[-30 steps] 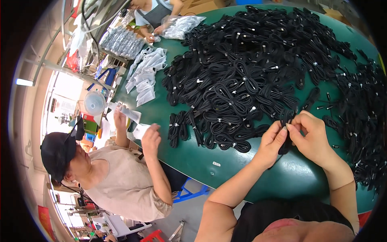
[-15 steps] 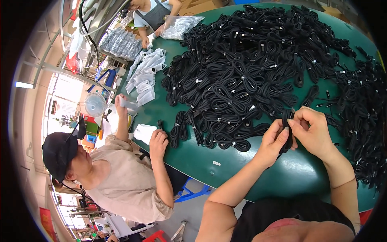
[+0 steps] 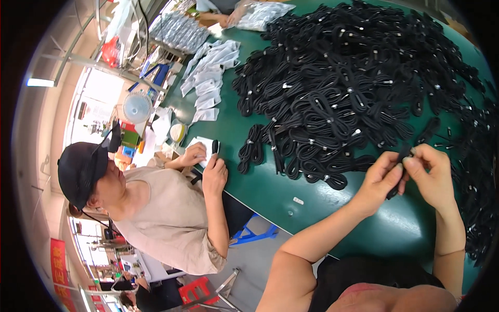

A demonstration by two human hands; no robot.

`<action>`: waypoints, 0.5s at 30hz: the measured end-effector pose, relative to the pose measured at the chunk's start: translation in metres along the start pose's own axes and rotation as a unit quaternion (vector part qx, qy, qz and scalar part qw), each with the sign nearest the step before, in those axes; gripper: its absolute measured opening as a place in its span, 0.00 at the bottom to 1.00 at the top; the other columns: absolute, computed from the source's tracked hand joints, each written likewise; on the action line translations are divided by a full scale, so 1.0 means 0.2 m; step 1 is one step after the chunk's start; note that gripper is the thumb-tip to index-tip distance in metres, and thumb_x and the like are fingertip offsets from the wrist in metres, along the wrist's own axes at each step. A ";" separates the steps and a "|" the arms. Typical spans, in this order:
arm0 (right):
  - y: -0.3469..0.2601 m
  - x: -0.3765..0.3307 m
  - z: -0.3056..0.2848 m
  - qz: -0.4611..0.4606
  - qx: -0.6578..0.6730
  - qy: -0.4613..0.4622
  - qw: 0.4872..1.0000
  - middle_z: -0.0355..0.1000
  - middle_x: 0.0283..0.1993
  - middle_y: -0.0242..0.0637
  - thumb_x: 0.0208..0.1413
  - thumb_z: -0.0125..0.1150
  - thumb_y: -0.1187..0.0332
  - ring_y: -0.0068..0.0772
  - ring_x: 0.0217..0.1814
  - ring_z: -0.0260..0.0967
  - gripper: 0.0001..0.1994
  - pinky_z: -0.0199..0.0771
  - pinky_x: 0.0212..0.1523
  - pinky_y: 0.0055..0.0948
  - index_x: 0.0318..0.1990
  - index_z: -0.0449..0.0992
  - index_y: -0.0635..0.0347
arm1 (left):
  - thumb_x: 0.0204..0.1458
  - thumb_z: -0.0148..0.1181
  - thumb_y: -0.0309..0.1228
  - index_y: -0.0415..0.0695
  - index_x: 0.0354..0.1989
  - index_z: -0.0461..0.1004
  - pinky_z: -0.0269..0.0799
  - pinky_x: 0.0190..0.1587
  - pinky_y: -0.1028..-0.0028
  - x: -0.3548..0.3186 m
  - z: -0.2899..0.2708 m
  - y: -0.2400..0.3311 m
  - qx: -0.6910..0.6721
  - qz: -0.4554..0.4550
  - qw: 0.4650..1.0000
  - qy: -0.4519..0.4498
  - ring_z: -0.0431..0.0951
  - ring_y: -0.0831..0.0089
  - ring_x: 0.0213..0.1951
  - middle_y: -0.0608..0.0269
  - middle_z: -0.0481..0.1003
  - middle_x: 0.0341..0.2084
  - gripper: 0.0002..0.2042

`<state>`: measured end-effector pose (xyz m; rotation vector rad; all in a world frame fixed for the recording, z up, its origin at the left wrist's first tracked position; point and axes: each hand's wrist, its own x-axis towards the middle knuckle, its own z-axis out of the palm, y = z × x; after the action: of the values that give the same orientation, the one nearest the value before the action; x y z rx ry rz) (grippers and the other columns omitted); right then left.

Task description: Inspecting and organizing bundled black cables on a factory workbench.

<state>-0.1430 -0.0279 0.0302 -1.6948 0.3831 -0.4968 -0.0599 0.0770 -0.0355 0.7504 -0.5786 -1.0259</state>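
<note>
Over the near part of the green table, I hold a coiled black cable (image 3: 395,190) up between both hands. My left hand (image 3: 378,179) wraps round the coil, its thumb pressed along the side. My right hand (image 3: 432,169) closes in a pinch at the coil's upper part, thumb and forefinger against it; whether a small tie is between them I cannot make out. Beyond my hands lies a large heap of coiled black cables (image 3: 332,99) with small shiny connectors. A single coil (image 3: 427,130) lies apart, just past my right hand.
Along the left edge of the green table (image 3: 260,192), a co-worker (image 3: 156,203) holds a black coil over white bags. Filled clear bags (image 3: 205,86) lie farther up, near another person's hands (image 3: 228,20). More cables (image 3: 475,208) spread at the right. A blue stool (image 3: 254,229) stands below the edge.
The view has shifted, so the table sits lower and farther right. My hands still hold the coil. The co-worker's hands have come together at a black coil over the white bags.
</note>
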 end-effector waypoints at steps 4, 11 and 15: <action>0.01 0.01 -0.02 0.017 -0.022 -0.007 1.000 0.64 0.16 0.32 0.52 0.54 0.75 0.20 0.14 0.65 0.09 0.59 0.14 0.18 0.22 0.65 0.67 | 0.58 0.46 0.36 0.40 0.45 0.61 0.65 0.29 0.81 -0.02 0.00 0.00 0.037 -0.005 0.999 -0.002 0.67 0.82 0.25 0.66 0.67 0.28 0.13; -0.02 -0.01 -0.01 -0.078 -0.194 -0.033 0.977 0.62 0.19 0.35 0.47 0.58 0.77 0.21 0.14 0.60 0.08 0.55 0.15 0.19 0.21 0.65 0.67 | 0.57 0.47 0.39 0.39 0.46 0.61 0.65 0.31 0.81 -0.02 -0.02 -0.01 0.032 -0.004 0.999 -0.013 0.68 0.81 0.27 0.64 0.68 0.30 0.16; -0.03 -0.01 -0.02 -0.076 -0.218 -0.019 0.973 0.64 0.22 0.33 0.44 0.61 0.76 0.20 0.18 0.60 0.07 0.58 0.19 0.17 0.24 0.67 0.67 | 0.57 0.47 0.40 0.39 0.46 0.61 0.62 0.26 0.83 -0.02 -0.03 0.00 0.044 -0.013 0.999 -0.026 0.67 0.82 0.24 0.64 0.68 0.29 0.17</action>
<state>-0.1463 -0.0296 0.0363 -2.1671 0.3539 -0.5167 -0.0567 0.0824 -0.0388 0.8121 -0.6633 -1.0507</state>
